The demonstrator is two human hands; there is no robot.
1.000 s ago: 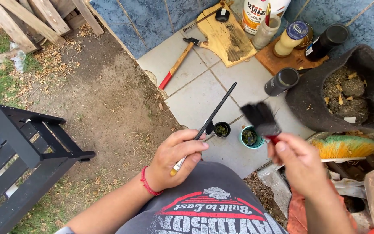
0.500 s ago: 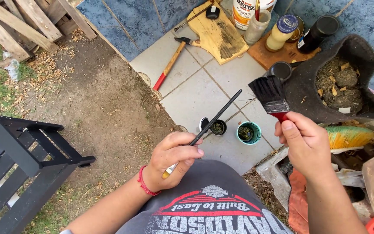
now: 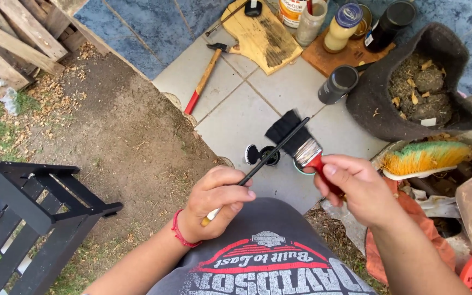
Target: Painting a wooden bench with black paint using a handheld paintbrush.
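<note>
My left hand [image 3: 218,201] grips a thin stick [image 3: 271,154], black along most of its length with a pale wooden end by my fingers. Its black tip reaches up to the bristles of a flat paintbrush [image 3: 297,141] with black bristles, a metal ferrule and a red handle. My right hand [image 3: 356,188] holds that brush by the handle, bristles pointing up and left. Stick and brush cross above a small open pot of black paint [image 3: 270,155] and its lid [image 3: 251,154] on the grey tiles.
A red-handled hammer [image 3: 203,79], a wooden board [image 3: 260,35], jars and bottles [image 3: 345,24] on a wooden slab, a black can [image 3: 338,84], a dark fabric pot of soil [image 3: 416,87], a green-orange hand broom [image 3: 424,159]. A black-painted wooden frame [image 3: 23,213] stands at left on bare dirt.
My right hand brought the paintbrush down and left until its bristles met the stick. My left hand stayed low, keeping the stick angled up to the right.
</note>
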